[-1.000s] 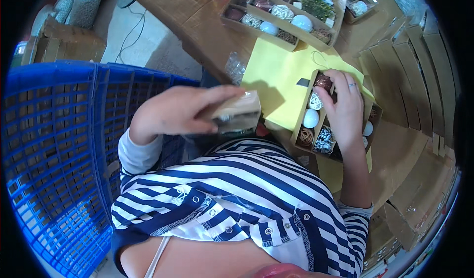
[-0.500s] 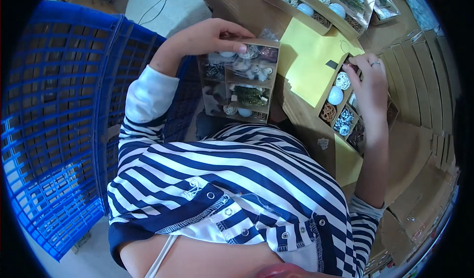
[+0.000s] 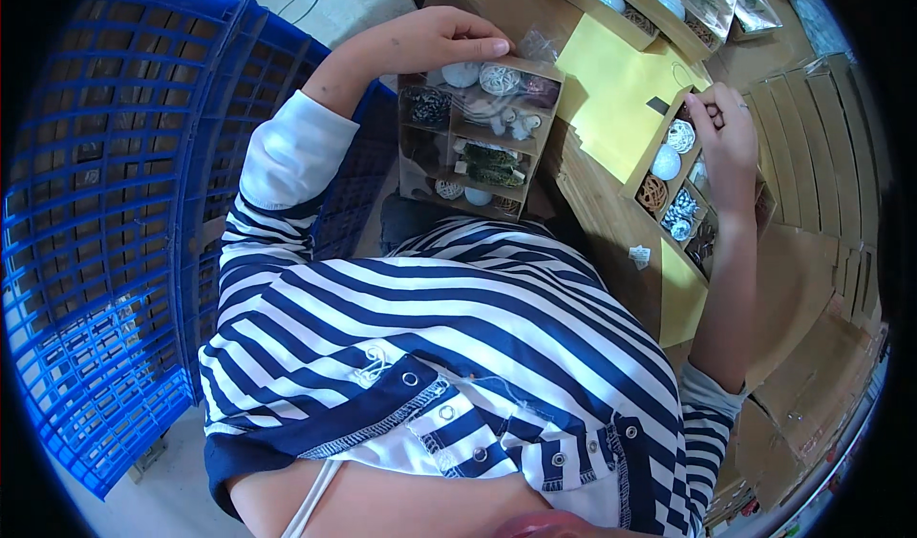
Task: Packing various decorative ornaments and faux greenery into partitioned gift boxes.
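Okay, left hand point(image 3: 449, 37): thumb and curled fingers grasping the far edge of the clear-fronted box point(image 3: 537, 151).
Clear-fronted box, place: left of the brown table point(image 3: 568, 161), above the lap, between the blue crate point(image 3: 186, 156) and the yellow sheets point(image 3: 597, 108).
Clear-fronted box, pointing: tilted, far edge raised; clear face toward the wearer. Side edges run near–far, far right corner leaning right. Long axis: cannot tell, sides look about equal in this lens.
Clear-fronted box, contents: white woven ball point(image 3: 500, 80) far, dark pinecone point(image 3: 425, 105) left, green tinsel bundle point(image 3: 489, 164) nearer. Near-left compartment too dark to read.
Right hand point(image 3: 731, 127): fingers curled over the far corner of the tan tray box point(image 3: 644, 168), beside a dark red ball point(image 3: 686, 108); pinching ball, rim or nothing, cannot tell.
Tan tray box: right, on the table, lying slanted; left wall runs from far right to near left. Long axis unclear, the hand and forearm cover part.
Filled, judged: clear-fronted box looks mostly packed and covered; tan tray box has balls and a frosted pinecone point(image 3: 680, 213) in the visible compartments, no cover made out.
Left over, judged: cannot settle; hidden compartments could be either way.
Far boxes point(image 3: 592, 8): several, also with ornaments.
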{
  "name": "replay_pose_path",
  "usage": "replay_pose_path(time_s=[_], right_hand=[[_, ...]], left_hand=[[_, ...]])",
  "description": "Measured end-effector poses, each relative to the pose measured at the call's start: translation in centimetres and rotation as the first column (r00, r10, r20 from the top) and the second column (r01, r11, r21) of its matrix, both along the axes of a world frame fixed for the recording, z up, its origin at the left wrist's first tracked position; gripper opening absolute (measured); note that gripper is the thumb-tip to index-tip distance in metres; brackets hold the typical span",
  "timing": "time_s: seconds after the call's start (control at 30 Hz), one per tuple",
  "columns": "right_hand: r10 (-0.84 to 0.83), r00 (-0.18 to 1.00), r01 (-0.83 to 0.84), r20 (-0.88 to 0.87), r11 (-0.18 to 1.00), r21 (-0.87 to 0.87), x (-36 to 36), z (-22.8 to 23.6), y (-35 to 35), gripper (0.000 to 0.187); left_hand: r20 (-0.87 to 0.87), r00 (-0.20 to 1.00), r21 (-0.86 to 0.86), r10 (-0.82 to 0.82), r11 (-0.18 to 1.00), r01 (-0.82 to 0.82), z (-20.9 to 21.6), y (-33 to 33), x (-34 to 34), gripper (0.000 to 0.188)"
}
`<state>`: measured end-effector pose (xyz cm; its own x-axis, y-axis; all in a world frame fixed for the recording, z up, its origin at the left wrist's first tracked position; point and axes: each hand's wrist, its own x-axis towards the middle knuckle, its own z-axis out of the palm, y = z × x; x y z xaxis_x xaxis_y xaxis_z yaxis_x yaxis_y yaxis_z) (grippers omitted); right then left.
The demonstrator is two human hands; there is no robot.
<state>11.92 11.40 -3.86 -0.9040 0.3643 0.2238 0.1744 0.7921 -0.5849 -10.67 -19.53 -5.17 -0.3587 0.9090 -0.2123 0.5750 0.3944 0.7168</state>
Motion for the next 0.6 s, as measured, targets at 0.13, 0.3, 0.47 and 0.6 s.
replay_pose_path(time_s=[0.13,0.3,0.47,0.6], right_hand=[[0.03,1.0,-0.03,0.001,0.999,0.034,-0.2,0.0,0.2,0.018],[0.029,1.0,-0.029,-0.001,0.998,0.059,-0.2,0.2,0.0,0.017],[0.102,0.987,-0.081,-0.123,0.983,0.165,2.3,1.2,1.6,0.016],[-0.366,0.913,0.332,-0.18,0.923,-0.194,9.1,2.8,2.6,0.018]], left_hand=[[0.03,0.999,0.057,0.021,0.998,-0.022,-0.8,-0.1,-0.8,0.043],[-0.019,0.998,0.101,0.061,0.993,-0.059,-1.8,-0.3,-0.8,0.047],[-0.074,0.996,-0.03,-0.054,0.998,0.052,2.2,-0.5,2.3,0.051],[-0.004,0.933,-0.199,-0.361,0.914,0.353,7.0,-1.2,6.6,0.091]])
